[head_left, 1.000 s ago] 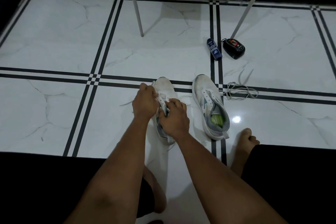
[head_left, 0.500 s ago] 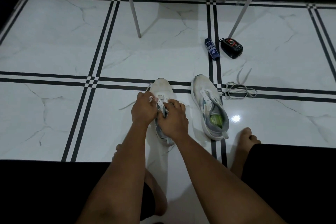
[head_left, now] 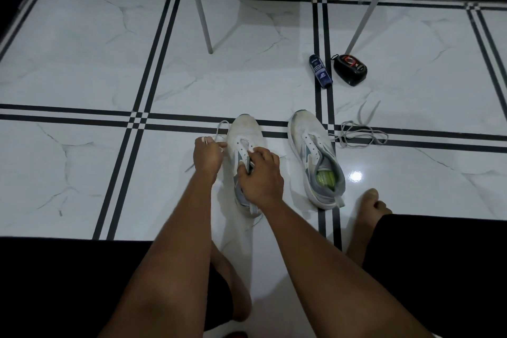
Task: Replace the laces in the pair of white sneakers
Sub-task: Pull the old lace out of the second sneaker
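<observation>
Two white sneakers stand side by side on the tiled floor, toes pointing away from me. My right hand [head_left: 260, 175] grips the tongue and eyelet area of the left sneaker [head_left: 245, 132]. Beside that shoe's left flank, my left hand [head_left: 208, 155] pinches a pale lace [head_left: 221, 129] that loops out toward the toe. The right sneaker [head_left: 312, 156] has no lace, and something green shows inside it. A loose grey lace [head_left: 362, 134] lies tangled on the floor to its right.
A blue tube [head_left: 320, 71] and a black and red case [head_left: 350, 69] lie beyond the shoes. Thin grey furniture legs [head_left: 199, 5] stand further back. My bare foot [head_left: 369, 208] rests at the right; my dark-clothed knees fill the lower corners.
My left hand has drawn away from the shoe to the left, pulling the lace out with it. My right hand has stayed on the tongue.
</observation>
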Action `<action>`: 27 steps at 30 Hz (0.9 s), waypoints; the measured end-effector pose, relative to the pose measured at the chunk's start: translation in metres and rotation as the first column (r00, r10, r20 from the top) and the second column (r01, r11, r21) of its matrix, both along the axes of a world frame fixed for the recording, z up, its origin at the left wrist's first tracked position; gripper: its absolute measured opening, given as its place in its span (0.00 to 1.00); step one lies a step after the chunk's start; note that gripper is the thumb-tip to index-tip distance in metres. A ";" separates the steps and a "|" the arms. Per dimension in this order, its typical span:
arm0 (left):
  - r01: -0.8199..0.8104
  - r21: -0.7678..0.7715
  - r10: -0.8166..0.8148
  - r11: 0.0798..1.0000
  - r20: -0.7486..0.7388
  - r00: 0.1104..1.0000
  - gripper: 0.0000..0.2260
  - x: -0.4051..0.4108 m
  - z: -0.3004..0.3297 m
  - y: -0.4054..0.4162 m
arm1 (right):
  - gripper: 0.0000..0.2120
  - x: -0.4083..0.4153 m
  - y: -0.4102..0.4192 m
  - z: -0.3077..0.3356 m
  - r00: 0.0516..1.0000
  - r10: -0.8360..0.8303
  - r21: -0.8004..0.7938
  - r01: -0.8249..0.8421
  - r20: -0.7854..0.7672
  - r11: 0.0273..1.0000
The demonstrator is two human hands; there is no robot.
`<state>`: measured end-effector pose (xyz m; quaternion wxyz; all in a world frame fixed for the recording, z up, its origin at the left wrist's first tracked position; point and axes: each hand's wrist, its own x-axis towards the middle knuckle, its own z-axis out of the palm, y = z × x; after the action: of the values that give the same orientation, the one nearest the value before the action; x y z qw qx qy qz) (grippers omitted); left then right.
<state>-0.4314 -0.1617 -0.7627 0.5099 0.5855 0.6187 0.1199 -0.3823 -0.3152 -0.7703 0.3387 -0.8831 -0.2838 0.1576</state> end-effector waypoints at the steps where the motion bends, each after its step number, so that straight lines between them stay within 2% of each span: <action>1: 0.027 0.074 -0.023 0.997 -0.055 0.998 0.12 -0.003 0.001 -0.002 | 0.18 0.000 0.000 -0.001 1.000 0.000 0.004 0.000 0.002 1.000; 2: 0.089 0.179 -0.060 0.980 -0.164 0.985 0.12 -0.006 0.002 -0.004 | 0.18 0.000 0.000 -0.001 1.000 -0.002 0.005 0.002 0.006 1.000; 4: 0.336 0.326 -0.171 0.884 -0.444 0.880 0.18 -0.016 -0.002 -0.009 | 0.18 0.001 0.000 -0.001 1.000 -0.005 0.003 0.005 0.008 1.000; 5: 0.449 0.294 -0.241 0.844 -0.541 0.806 0.24 -0.022 -0.005 -0.009 | 0.18 0.001 0.000 -0.001 1.000 -0.003 0.002 0.003 0.005 1.000; 7: 0.582 0.136 -0.387 0.802 -0.624 0.678 0.32 -0.033 -0.017 -0.008 | 0.18 0.001 0.000 -0.002 1.000 0.002 -0.004 -0.002 0.005 1.000; 9: 0.642 0.134 -0.409 0.755 -0.668 0.621 0.30 -0.041 -0.024 -0.014 | 0.18 0.001 0.000 -0.002 1.000 0.000 -0.010 0.000 0.001 1.000; 11: 0.582 0.297 -0.312 0.757 -0.618 0.721 0.18 -0.045 -0.026 -0.020 | 0.19 0.001 0.001 -0.002 1.000 -0.002 -0.024 0.002 -0.015 1.000; 13: 0.493 0.360 -0.267 0.792 -0.523 0.810 0.06 -0.046 -0.023 -0.024 | 0.19 0.001 0.001 0.000 1.000 0.000 -0.041 -0.001 -0.020 0.999; 15: 0.413 0.309 -0.237 0.857 -0.475 0.848 0.03 -0.046 -0.018 -0.021 | 0.19 0.003 0.002 0.002 0.999 0.024 -0.052 -0.026 -0.043 0.998; 17: 0.327 0.258 -0.195 0.909 -0.429 0.882 0.07 -0.044 -0.004 -0.011 | 0.19 0.012 0.005 0.008 0.988 0.050 -0.075 -0.061 -0.143 0.995; 19: 0.364 0.209 -0.236 0.908 -0.463 0.855 0.10 -0.033 0.018 0.007 | 0.19 0.029 0.012 0.021 0.944 -0.010 -0.064 -0.012 -0.330 0.998; 21: 0.571 0.110 -0.432 0.813 -0.544 0.719 0.13 -0.010 0.056 0.023 | 0.26 0.052 0.020 0.043 0.864 -0.101 -0.002 0.115 -0.494 0.993; 22: 0.659 0.050 -0.541 0.751 -0.525 0.657 0.13 0.005 0.078 0.027 | 0.31 0.063 0.023 0.056 0.824 -0.117 0.048 0.172 -0.554 0.984; 25: 0.754 -0.048 -0.722 0.655 -0.335 0.606 0.07 0.053 0.145 0.025 | 0.42 0.096 0.025 0.099 0.706 0.033 0.265 0.222 -0.708 0.938; 27: 0.784 0.009 -0.757 0.621 -0.254 0.603 0.03 0.078 0.174 0.018 | 0.44 0.110 0.019 0.126 0.615 0.167 0.334 0.166 -0.770 0.928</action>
<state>-0.3535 -0.1435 -0.5891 0.4022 0.8337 0.3507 -0.1421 -0.2722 -0.2960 -0.6445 0.5895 -0.6424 -0.1308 0.4719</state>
